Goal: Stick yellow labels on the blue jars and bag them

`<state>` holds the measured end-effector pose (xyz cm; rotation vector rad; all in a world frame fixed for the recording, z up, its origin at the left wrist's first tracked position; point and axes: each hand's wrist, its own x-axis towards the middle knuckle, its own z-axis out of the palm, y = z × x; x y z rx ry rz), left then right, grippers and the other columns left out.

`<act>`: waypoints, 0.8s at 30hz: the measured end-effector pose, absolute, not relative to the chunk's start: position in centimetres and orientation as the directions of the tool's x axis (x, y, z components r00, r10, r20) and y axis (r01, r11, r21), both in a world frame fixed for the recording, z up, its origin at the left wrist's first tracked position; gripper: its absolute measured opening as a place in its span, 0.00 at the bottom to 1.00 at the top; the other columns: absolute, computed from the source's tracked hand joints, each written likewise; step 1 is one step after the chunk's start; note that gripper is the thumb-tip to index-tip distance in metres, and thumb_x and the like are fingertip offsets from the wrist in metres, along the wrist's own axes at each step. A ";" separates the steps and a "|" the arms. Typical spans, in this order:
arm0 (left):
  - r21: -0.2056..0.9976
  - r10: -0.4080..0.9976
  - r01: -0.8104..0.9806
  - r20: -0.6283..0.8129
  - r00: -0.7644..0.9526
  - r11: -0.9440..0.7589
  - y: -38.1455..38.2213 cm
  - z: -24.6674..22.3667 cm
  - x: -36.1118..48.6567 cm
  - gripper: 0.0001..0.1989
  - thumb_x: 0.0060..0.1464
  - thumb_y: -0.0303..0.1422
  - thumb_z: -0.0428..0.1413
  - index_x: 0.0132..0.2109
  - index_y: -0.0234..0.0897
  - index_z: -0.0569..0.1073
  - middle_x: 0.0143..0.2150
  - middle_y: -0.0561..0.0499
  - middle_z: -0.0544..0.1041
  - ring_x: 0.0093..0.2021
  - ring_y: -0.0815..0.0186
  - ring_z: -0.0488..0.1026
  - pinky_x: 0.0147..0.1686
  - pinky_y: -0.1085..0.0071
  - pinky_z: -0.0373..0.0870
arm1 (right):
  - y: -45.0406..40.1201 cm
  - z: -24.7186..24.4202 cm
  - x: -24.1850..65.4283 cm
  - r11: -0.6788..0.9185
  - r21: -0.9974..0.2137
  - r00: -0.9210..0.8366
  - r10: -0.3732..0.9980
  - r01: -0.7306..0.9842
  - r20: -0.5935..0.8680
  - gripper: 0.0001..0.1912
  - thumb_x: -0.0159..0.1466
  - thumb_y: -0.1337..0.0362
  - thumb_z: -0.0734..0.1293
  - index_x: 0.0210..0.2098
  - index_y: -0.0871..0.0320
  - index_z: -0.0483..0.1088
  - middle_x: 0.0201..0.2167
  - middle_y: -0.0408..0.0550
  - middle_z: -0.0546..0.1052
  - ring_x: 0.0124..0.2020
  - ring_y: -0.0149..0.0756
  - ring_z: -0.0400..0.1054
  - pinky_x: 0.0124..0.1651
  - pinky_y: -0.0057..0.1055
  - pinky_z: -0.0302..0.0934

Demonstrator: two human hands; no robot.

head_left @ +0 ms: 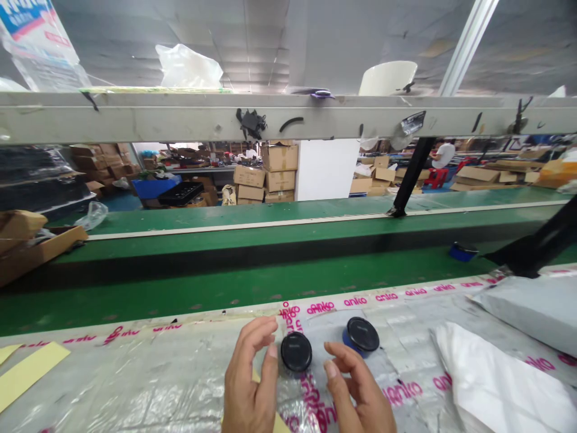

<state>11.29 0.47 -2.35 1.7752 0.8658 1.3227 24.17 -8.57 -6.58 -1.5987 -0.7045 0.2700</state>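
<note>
A round container with a black lid point(296, 352) stands on the plastic-covered table point(166, 367), between my two hands. My left hand point(253, 373) is just to its left, fingers apart and holding nothing. On the other side my right hand point(356, 385) is open too, its fingers curled loosely with a gap to the black lid. A second container, blue with a black lid point(362, 335), sits just beyond my right fingertips. Yellow paper point(279, 426) shows partly beneath my left hand.
Beyond the table runs a green conveyor belt point(180, 294) bearing a blue container point(463, 251) at right. White bags point(500, 385) lie at the right, yellow strips point(31, 373) at the left. A cardboard box point(40, 252) stands far left. A metal beam point(171, 123) crosses above.
</note>
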 end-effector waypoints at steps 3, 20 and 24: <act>0.906 0.895 -0.025 0.421 0.149 -0.422 -0.1 -1.0 11.4 0.10 0.66 0.37 0.52 0.49 0.42 0.75 0.55 0.47 0.74 0.54 0.60 0.74 0.51 0.65 0.76 | -8.8 -6.5 24.5 -0.010 -0.965 0.805 0.553 0.264 0.214 0.22 0.66 0.46 0.65 0.47 0.55 0.77 0.48 0.54 0.79 0.37 0.42 0.75 0.37 0.33 0.73; 0.891 0.922 0.305 0.244 0.300 -0.335 1.9 1.4 9.5 0.17 0.62 0.47 0.54 0.49 0.42 0.76 0.50 0.45 0.80 0.48 0.54 0.78 0.32 0.70 0.75 | -11.2 -3.5 31.0 -0.147 -0.698 0.620 0.609 0.701 0.495 0.25 0.65 0.50 0.66 0.58 0.51 0.68 0.56 0.54 0.75 0.48 0.50 0.74 0.47 0.45 0.73; 0.744 0.816 0.405 0.320 0.482 -0.531 1.5 -0.1 10.2 0.20 0.59 0.41 0.57 0.57 0.47 0.73 0.60 0.46 0.76 0.57 0.50 0.74 0.48 0.58 0.78 | -11.6 -5.4 34.0 -0.165 -0.580 0.502 0.715 0.798 0.487 0.33 0.61 0.56 0.69 0.64 0.55 0.61 0.61 0.58 0.71 0.61 0.55 0.67 0.59 0.55 0.66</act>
